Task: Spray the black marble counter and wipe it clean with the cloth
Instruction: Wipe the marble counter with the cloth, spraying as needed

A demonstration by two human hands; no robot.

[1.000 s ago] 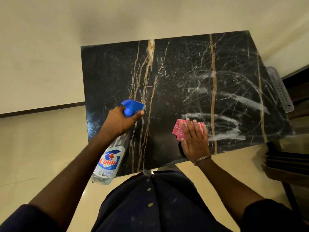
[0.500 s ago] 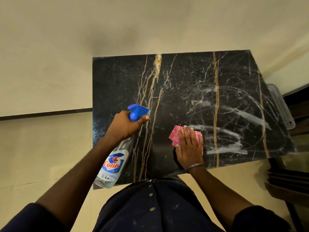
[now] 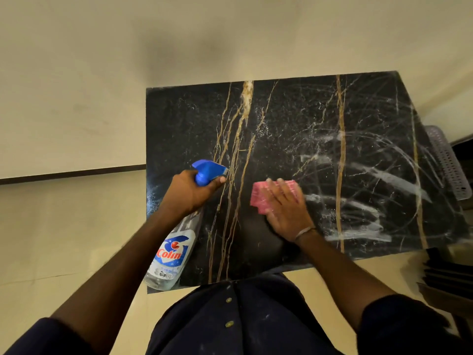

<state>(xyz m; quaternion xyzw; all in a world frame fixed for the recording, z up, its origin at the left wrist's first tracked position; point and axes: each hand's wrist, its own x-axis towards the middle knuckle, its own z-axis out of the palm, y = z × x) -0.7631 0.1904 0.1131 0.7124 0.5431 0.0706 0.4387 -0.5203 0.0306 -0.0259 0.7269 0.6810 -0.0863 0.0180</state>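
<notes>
Black marble worktop (image 3: 281,119), white streaks (image 3: 358,235) everywhere. Left hand (image 3: 189,193) fingers wrapped round the spray bottle (image 3: 174,252), right hand (image 3: 286,211) fingers flat, pressing the pink cloth (image 3: 259,198).

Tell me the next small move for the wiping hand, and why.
Probably sweep the right hand, pressed flat on the pink checked cloth, rightward: white wet streaks cover that side of the black gold-veined marble counter. The left hand holds the clear blue-nozzled spray bottle aside.

Dim, warm yellowish light; a soft shadow on the wall (image 3: 179,47) above the bench (image 3: 281,119); right hand (image 3: 286,208) motion-blurred; edges bowed.
</notes>
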